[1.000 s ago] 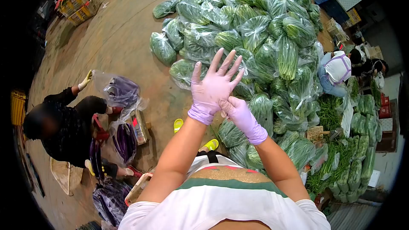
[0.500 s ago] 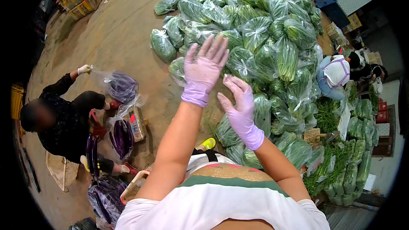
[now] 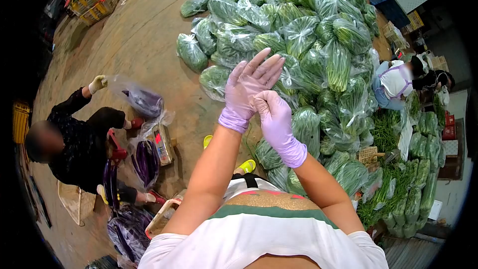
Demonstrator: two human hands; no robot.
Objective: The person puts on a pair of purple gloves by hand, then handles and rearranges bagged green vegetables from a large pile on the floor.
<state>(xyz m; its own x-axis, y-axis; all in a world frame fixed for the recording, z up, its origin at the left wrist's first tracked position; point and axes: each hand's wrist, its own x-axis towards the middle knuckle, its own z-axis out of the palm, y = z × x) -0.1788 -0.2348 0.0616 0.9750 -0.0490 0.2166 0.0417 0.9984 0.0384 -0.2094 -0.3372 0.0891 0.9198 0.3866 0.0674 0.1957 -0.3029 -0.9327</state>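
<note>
My left hand (image 3: 251,87) is in a thin lilac glove, palm turned up toward me, with its fingers stretched and spread. It holds nothing. Against the outer edge of that palm are the curled fingertips of my right hand (image 3: 276,124), gloved in the same lilac. Its thumb and fingers are pressed together; whether they pinch the left glove or something small is hidden. Beyond both hands lies a big heap of clear plastic bags (image 3: 303,35) filled with long green vegetables.
At left a seated person (image 3: 74,144) holds a clear bag of eggplants (image 3: 142,100). Another bag of eggplants (image 3: 145,162) lies beside a scale (image 3: 163,144). Loose greens (image 3: 388,132) and stacked green bundles (image 3: 416,189) lie at right, near another person (image 3: 396,82). Crates (image 3: 92,0) stand far left.
My right hand has moved up and left to meet the left palm, and its fingers have closed. My left hand has shifted slightly right and down.
</note>
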